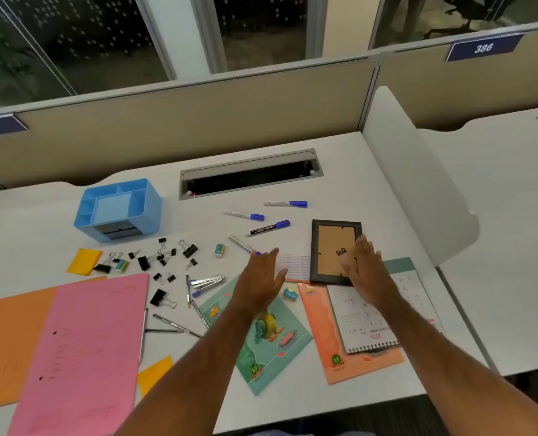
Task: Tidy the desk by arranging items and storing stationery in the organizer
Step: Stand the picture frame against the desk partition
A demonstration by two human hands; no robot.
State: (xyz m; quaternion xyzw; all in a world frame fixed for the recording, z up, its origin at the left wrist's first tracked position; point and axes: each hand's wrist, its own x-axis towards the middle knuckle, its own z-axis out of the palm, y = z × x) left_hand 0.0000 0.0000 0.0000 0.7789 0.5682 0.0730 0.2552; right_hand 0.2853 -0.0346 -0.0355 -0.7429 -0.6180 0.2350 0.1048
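Picture frame [332, 251], face-down on desk [371, 190] | likely rigid, light, glazing fragile; grip both side edges | left hand [263, 278], right hand [367, 272] spread flat, empty.

- A white desk [340, 171] fills the foreground, with a grey cable slot [250, 174] set into its far side.
- A beige partition [179, 121] runs behind it, bearing blue number plates [483, 47].
- A white divider [418, 171] separates it from a neighbouring desk [507, 215] on the right.
- Dark windows [72, 33] lie beyond the partition.
- An office chair [450, 17] shows at the upper right.
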